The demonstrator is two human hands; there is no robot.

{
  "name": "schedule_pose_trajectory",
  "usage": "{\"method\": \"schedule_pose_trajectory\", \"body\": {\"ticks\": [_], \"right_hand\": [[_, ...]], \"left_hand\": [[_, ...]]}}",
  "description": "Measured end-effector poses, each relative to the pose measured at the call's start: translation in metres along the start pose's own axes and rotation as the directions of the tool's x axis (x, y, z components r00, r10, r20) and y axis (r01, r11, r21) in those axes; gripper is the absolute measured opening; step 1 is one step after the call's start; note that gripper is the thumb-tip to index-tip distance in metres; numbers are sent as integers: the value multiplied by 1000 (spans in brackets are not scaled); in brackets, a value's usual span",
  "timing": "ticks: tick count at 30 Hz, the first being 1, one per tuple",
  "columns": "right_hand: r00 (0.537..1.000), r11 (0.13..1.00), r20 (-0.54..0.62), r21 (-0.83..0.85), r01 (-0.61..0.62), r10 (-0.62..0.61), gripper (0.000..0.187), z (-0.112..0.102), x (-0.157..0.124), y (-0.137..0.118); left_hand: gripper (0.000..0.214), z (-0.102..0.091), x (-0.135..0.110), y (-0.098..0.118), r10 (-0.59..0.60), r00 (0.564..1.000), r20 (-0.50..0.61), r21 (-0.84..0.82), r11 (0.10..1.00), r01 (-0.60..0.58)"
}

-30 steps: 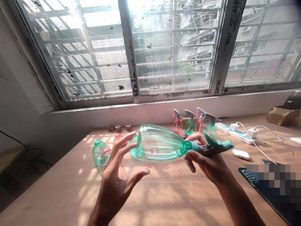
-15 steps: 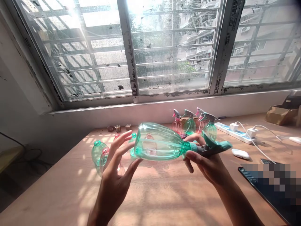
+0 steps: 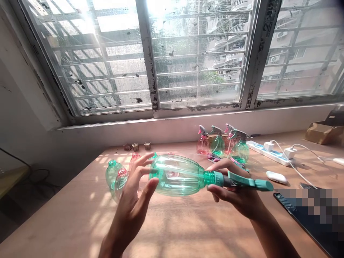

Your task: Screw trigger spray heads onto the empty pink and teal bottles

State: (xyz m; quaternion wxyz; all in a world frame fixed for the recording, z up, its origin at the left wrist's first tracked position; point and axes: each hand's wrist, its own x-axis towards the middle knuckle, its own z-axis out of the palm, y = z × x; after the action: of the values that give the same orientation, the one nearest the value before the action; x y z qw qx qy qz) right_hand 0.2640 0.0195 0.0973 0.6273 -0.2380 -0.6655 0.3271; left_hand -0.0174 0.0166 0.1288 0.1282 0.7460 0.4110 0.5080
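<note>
A clear green spray bottle (image 3: pixel 178 179) lies sideways in the air over the table, its base to the left. My left hand (image 3: pixel 131 197) grips the base end between thumb and fingers. At the neck, the thumb and fingers of my right hand (image 3: pixel 239 199) close around the collar. The green and grey spray head (image 3: pixel 249 182) is on the bottle and points right, above my right palm. Beyond my left hand stand a headless green bottle (image 3: pixel 111 175) and a headless pink bottle (image 3: pixel 121 179); more open-necked bottles are partly hidden behind the held one.
Several spray bottles with heads, among them a green one (image 3: pixel 240 152) and a pink one (image 3: pixel 202 145), stand near the window wall. To the right are a power strip (image 3: pixel 264 152) with cables, a white case (image 3: pixel 276 177), a dark phone (image 3: pixel 291 211) and a cardboard box (image 3: pixel 322 132).
Both hands have lowered the spray bottle slightly. The bottle has rolled about its length, so the spray head's green trigger now faces me more. The grip at the neck persists.
</note>
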Motion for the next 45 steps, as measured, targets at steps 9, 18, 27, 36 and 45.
{"method": "schedule_pose_trajectory", "body": {"ticks": [9, 18, 27, 36, 45], "right_hand": [[999, 997, 13, 74, -38, 37, 24, -5, -1, 7], [1000, 1000, 6, 18, 2, -2, 35, 7, 2, -4], [1000, 999, -15, 52, -13, 14, 26, 1, 0, 3], [999, 1000, -32, 23, -13, 13, 33, 7, 0, -5], [999, 985, -11, 169, -42, 44, 23, -4, 0, 11]], "left_hand": [[46, 4, -2, -3, 229, 972, -49, 102, 969, -223], [32, 0, -4, -5, 94, 994, -50, -63, 993, -97], [67, 3, -5, -3, 290, 955, -63, 68, 956, -285], [32, -2, -11, -13, 91, 991, -102, -10, 996, -93], [37, 6, -3, 0, 297, 948, -115, 78, 954, -289]]}}
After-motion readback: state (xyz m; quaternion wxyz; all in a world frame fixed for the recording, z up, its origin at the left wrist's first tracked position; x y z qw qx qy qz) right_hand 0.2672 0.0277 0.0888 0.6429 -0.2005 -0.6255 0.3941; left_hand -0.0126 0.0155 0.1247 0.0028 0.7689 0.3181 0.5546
